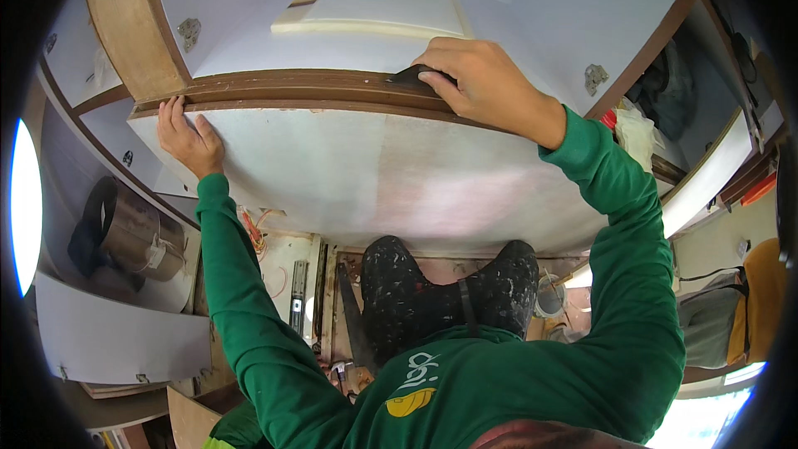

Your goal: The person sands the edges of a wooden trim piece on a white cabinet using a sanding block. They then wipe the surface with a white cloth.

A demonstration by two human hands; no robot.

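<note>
My right hand grips a dark, flat blade-like tool, perhaps a scraper, its tip against the brown wooden edge of an open white cabinet. Just below that edge, a large whitish panel with its own brown edging extends toward my knees. My left hand lies on the panel's upper left corner, fingertips over the brown edging, holding no tool. Inside the cabinet lies a pale rectangular board or frame. Metal hinge parts are fixed to the cabinet's side walls.
At left, a rolled brown sheet lies in an open compartment above a white door. Orange wires and a metal drawer slide are below my left arm. A bucket stands beside my knee; a grey and mustard bag is at right.
</note>
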